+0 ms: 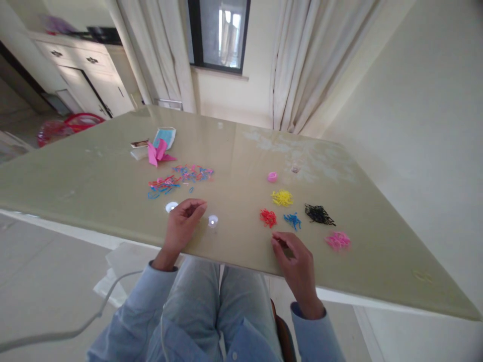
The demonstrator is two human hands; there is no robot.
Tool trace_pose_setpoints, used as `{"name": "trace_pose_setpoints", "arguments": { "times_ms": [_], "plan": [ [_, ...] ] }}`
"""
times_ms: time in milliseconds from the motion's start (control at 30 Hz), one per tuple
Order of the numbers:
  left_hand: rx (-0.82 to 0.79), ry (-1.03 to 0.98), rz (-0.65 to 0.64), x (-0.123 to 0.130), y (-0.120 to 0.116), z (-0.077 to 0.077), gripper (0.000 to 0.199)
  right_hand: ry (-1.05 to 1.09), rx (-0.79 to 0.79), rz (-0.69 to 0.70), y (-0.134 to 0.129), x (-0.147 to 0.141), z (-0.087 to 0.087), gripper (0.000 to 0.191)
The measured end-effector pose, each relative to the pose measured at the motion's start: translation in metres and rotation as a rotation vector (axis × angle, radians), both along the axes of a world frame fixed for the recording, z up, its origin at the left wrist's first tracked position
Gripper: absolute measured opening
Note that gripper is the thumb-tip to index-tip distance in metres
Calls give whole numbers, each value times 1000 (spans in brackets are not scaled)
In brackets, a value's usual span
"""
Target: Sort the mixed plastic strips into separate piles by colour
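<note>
My left hand (183,224) is closed, thumb against fingers, above the table's near edge between two small round white reflections or discs; what it may hold is too small to name. My right hand (296,259) pinches just below a red pile of small bands (268,217); anything between its fingertips is too small to make out. Around that pile lie blue bands (293,220), yellow bands (282,197), black bands (319,214) and pink bands (338,241). Mixed coloured bands (164,185) are spread beyond my left hand. A small pink ring-like thing (272,177) sits behind the yellow pile.
On the table (234,151), at the back left, are pink folded paper (160,152), a blue mask (165,137) and a small clear packet (139,154). A white cabinet (86,75) stands beyond. A cable (75,334) runs at the lower left.
</note>
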State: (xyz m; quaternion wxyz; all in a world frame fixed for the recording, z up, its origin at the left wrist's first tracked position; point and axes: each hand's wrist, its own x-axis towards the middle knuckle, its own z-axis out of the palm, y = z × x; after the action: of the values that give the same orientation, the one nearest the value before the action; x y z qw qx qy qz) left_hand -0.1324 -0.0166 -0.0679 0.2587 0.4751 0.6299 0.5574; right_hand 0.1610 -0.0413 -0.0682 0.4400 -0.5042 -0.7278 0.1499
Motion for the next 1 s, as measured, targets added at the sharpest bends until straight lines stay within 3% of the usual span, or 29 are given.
{"name": "trace_pose_setpoints", "arguments": {
  "times_ms": [133,267,400,600,700,800,900,1000],
  "plan": [
    [-11,421,138,-15,6,4,28,-39,16,28,2,3,0,11],
    [-232,717,179,-40,21,11,36,-62,25,35,4,4,-1,13],
    [-439,821,77,-51,35,19,33,-65,51,38,4,5,-3,15],
    [-482,816,100,-46,46,26,33,-90,77,38,6,6,-7,16],
    [-369,692,106,-45,44,26,28,-98,89,39,5,7,-7,17],
    [-150,402,64,-35,32,25,23,-99,81,44,4,7,-7,17],
    [-29,26,1,-7,10,27,27,-101,73,38,3,5,-7,14],
    [-77,-402,-180,32,-12,37,38,-102,82,35,3,2,-5,13]
  ]
}}
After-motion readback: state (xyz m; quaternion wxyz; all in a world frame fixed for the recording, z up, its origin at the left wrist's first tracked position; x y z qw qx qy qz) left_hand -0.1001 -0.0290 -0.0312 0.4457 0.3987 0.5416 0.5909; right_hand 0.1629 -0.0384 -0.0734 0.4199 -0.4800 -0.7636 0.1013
